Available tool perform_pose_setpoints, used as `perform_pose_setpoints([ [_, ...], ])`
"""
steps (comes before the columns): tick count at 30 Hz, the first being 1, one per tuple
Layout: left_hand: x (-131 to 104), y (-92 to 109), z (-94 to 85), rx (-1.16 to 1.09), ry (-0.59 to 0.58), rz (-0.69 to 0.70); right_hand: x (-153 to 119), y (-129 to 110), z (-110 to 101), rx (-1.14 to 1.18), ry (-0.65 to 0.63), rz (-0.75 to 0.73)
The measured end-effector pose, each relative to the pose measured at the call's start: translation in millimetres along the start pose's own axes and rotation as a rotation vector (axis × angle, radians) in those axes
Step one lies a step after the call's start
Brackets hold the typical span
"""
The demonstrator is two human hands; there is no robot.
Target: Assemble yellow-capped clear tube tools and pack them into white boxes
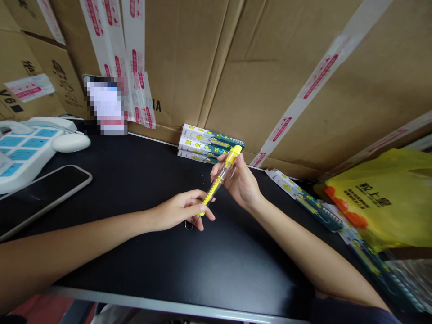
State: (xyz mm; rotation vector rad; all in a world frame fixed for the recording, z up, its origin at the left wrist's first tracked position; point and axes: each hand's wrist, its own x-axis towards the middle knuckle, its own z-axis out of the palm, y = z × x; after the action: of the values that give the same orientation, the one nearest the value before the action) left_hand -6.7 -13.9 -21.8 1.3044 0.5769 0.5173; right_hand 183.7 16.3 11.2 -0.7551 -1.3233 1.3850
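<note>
A spring scale (221, 178) is held slantwise above the black table, a clear tube with a yellow cap at its upper end and a yellow graduated part inside. My left hand (184, 209) is closed on the lower end, thumb on top. Below those fingers shows a small metal hook (189, 226). My right hand (245, 186) grips the upper end near the cap, and a thin metal wire loop shows beside its palm. Behind the hands, stacked printed boxes (202, 143) picture a similar yellow scale.
Large taped cardboard boxes (182, 58) wall off the back of the black table (141, 265). To the left are a white power strip (37, 144) and a phone (47, 193). More printed boxes (303, 198) and a yellow plastic bag (388, 198) lie on the right.
</note>
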Motion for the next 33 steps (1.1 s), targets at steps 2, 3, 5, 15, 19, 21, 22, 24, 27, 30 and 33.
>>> perform_pose_setpoints([
  [2, 0, -1, 0.5, 0.022, 0.028, 0.021, 0, 0, 1, 0.002, -0.009, -0.001],
  [3, 0, -1, 1.0, 0.030, 0.033, 0.032, -1, -1, 1, 0.001, -0.013, -0.004],
  [5, -1, -1, 2.2, 0.033, 0.027, 0.042, -2, -2, 3, -0.003, -0.017, -0.007],
  [15, -2, 1, 1.1, 0.046, -0.059, 0.003, -4, -4, 4, -0.017, 0.076, -0.026],
  [19, -1, 1, 0.1, 0.084, -0.060, 0.025, -2, -8, 3, -0.062, 0.178, -0.050],
  [21, -1, 0, 0.2, 0.100, -0.054, 0.031, -2, -10, 3, -0.102, 0.187, -0.068],
  [22, -1, -1, 0.2, 0.115, -0.048, 0.032, -2, -11, 3, -0.124, 0.183, -0.077],
  [24, -1, -2, 0.2, 0.137, -0.031, 0.035, -3, -13, 3, -0.161, 0.172, -0.086],
  [27, -1, -4, 0.0, 0.144, 0.007, 0.056, -5, -15, 4, -0.206, 0.133, -0.076],
  [30, -1, -3, 0.2, 0.157, 0.045, 0.084, -6, -19, 3, -0.250, 0.059, -0.050],
  [33, -2, -2, 1.1, 0.164, 0.025, 0.091, -6, -23, 3, -0.270, 0.021, -0.035],
])
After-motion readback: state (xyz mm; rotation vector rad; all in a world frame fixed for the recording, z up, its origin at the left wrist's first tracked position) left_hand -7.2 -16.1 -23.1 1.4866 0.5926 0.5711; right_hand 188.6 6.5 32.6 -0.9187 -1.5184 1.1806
